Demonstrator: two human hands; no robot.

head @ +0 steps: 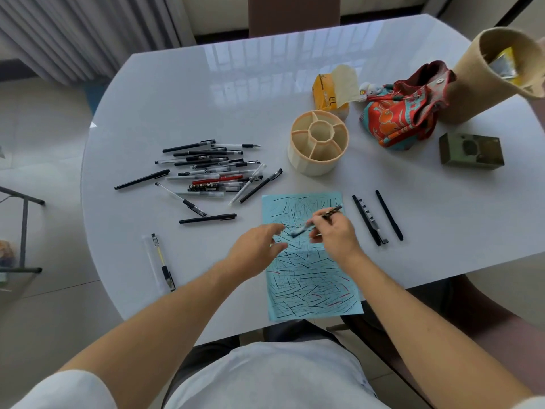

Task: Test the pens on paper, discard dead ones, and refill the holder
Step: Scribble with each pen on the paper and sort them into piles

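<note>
A light-blue paper covered in pen strokes lies at the table's near edge. My right hand holds a dark pen over the sheet's upper part, tip pointing left. My left hand hovers beside it with fingers apart, close to the pen's blurred tip. A pile of several pens lies to the left of the paper. A cream pen holder with divided compartments stands empty behind the paper. Two black pens lie right of the sheet. One yellow-barrelled pen lies alone at the near left.
The white glossy table carries a yellow tissue pack, a red patterned cloth bag, a tall tan container and a small green box at the back right. A chair back stands beyond the table.
</note>
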